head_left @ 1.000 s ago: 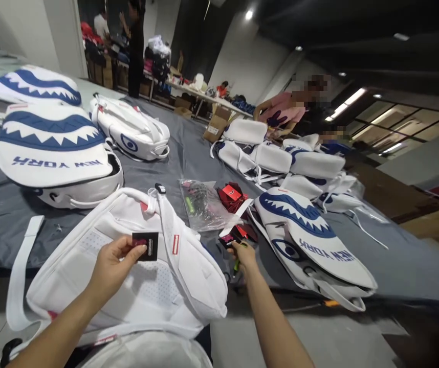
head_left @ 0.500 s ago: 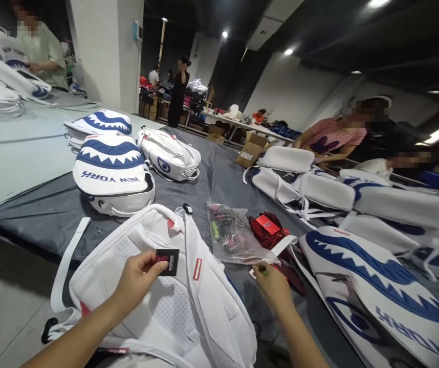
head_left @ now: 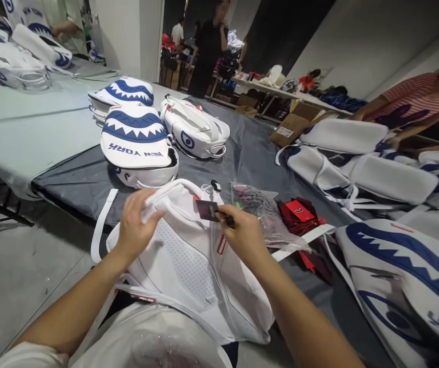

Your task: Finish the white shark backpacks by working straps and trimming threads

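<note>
A white backpack [head_left: 184, 255] leans upright before me, its dotted back panel and straps facing up. My right hand [head_left: 242, 230] is closed over its upper right part, pinching a black hang tag [head_left: 206, 210] and a small black piece [head_left: 229, 221] whose kind I cannot make out. At the pack's upper left edge is my left hand [head_left: 138, 225], thumb and fingers apart, with nothing seen between them. Just right of the pack lies a clear plastic bag [head_left: 258, 209] with small dark items inside. Beside it is a pile of red tags [head_left: 300, 214].
Several white-and-blue backpacks [head_left: 135, 138] stand at the far left of the grey-covered table [head_left: 250, 148]. More packs [head_left: 403, 276] crowd the right side. A cardboard box [head_left: 290, 128] sits at the back. A person in a striped top [head_left: 415, 97] is at the far right.
The black tag has passed from my left hand to my right. My right hand has left the plastic bag and come over the backpack; my left hand has moved to the pack's upper left edge.
</note>
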Demonstrator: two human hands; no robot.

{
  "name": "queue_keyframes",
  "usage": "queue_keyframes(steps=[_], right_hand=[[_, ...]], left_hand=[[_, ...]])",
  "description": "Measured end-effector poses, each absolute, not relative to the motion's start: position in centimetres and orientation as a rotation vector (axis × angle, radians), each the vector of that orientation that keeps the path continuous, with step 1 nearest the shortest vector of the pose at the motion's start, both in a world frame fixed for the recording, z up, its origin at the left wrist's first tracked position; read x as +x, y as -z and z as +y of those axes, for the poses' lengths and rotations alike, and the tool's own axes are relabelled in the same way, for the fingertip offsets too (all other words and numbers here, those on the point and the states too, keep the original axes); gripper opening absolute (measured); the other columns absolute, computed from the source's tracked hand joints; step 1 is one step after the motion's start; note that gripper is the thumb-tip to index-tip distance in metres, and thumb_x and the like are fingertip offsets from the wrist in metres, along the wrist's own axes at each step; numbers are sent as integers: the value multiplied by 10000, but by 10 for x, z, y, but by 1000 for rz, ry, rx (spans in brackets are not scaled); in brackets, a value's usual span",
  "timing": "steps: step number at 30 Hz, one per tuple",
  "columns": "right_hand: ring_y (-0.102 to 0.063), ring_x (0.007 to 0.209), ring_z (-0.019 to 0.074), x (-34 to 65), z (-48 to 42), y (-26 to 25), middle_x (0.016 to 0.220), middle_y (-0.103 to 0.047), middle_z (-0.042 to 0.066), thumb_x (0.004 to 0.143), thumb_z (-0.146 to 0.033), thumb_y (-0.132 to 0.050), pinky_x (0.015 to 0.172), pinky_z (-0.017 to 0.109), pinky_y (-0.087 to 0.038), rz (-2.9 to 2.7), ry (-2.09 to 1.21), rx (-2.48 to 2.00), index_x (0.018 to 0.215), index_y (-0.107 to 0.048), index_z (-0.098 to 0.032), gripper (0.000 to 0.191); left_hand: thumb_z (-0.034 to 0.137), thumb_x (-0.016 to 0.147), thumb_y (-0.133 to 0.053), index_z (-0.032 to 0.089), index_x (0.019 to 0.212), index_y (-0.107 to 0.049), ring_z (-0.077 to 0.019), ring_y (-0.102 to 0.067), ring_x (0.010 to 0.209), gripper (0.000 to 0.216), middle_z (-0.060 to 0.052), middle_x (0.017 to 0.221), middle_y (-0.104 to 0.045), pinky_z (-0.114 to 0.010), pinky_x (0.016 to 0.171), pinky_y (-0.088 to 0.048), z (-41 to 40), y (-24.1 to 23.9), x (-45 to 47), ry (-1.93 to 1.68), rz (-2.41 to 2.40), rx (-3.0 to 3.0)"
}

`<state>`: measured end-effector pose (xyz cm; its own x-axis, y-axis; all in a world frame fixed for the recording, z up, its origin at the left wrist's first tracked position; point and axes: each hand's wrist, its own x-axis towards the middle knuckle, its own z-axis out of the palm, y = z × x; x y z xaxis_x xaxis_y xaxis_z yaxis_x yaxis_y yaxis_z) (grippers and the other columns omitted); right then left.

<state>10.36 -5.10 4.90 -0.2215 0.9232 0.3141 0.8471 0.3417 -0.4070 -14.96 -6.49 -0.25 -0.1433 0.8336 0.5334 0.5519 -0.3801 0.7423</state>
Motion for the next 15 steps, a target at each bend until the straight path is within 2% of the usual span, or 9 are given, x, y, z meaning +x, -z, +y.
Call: queue_keyframes(steps=[1, 3, 6, 10, 13, 15], right_hand=[[-663, 776, 202, 98, -44, -49, 869, -740, 43, 869, -180, -534, 639, 260, -369, -2229, -177, -1642, 946, -713, -212, 198], [-672, 812, 218, 81, -31, -49, 883, -748, 45, 849, -145, -555, 610, 265, -331, -2479, -152, -1809, 976, -722, -236, 229], [-680, 881, 238, 54, -15, -44, 934, -749, 76, 861, -153, -554, 612, 274, -337, -2774, -122, -1856, 1014, -736, -239, 253], [-689, 920, 258, 36, -8, -42, 971, -742, 126, 886, -118, -507, 656, 286, -397, -2938, -122, -1815, 1030, -747, -194, 289], [-694, 918, 279, 32, -12, -50, 987, -729, 161, 912, -103, -478, 687, 307, -436, -2965, -94, -1825, 1022, -741, -144, 288], [-695, 923, 293, 25, -13, -55, 1016, -722, 168, 940, -117, -444, 699, 326, -456, -2908, -59, -1841, 1084, -716, -132, 308]], left_hand=[[443, 884, -647, 173, 1368, -524, -296, -479, 1334, 568, -147, 1403, -558, -467, 1129, -372, -58, 3, -158, -1429, 1703, 1895], [467, 879, -642, 174, 1450, -439, -332, -487, 1326, 673, -160, 1417, -544, -473, 1075, -413, -46, 6, -168, -1094, 1834, 1954], [452, 890, -628, 217, 1419, -484, -319, -626, 1140, 597, -115, 1239, -668, -380, 893, -498, -38, 11, -168, -760, 1855, 2026], [470, 906, -600, 233, 1377, -527, -293, -674, 1014, 533, -78, 1117, -714, -323, 762, -483, -38, 15, -163, -728, 1904, 2077], [468, 910, -591, 232, 1391, -516, -291, -667, 1043, 542, -76, 1141, -712, -317, 753, -471, -38, 17, -164, -727, 1914, 2092], [453, 914, -584, 242, 1386, -520, -287, -662, 1070, 521, -68, 1188, -702, -315, 768, -466, -39, 21, -166, -760, 1900, 2100]])
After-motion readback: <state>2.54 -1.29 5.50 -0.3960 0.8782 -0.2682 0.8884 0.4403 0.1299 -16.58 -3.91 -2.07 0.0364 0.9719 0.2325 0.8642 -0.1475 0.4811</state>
